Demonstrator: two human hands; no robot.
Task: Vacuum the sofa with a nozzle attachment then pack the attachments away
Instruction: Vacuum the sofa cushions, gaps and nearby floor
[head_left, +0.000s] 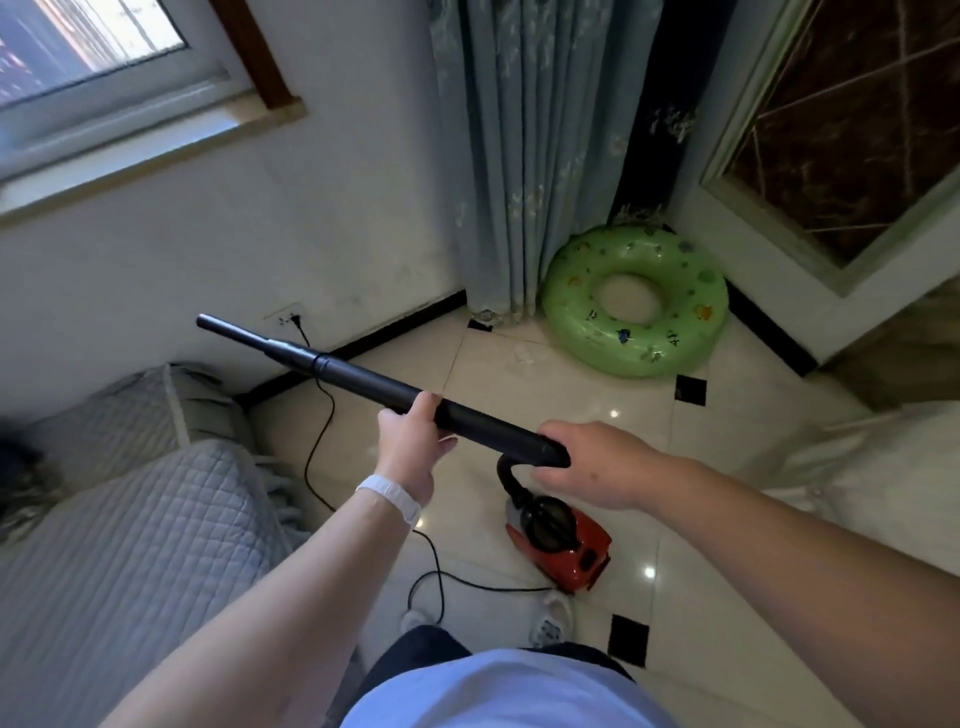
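Note:
A long black vacuum tube (363, 382) is held level in the air, with a narrow nozzle attachment (231, 328) at its far left end. My left hand (410, 441) grips the tube near its middle. My right hand (587, 462) holds the tube's near end, where the black hose (506, 473) curves down. The hose runs to a red canister vacuum (561, 543) standing on the tiled floor. The sofa (130, 519), under a grey quilted cover, fills the lower left, below the nozzle end.
The black power cord (317, 431) runs from a wall socket (288, 314) across the floor to the vacuum. A green inflatable ring (636, 301) lies by the curtain (530, 156). A window is at the upper left. My feet stand on the tiles.

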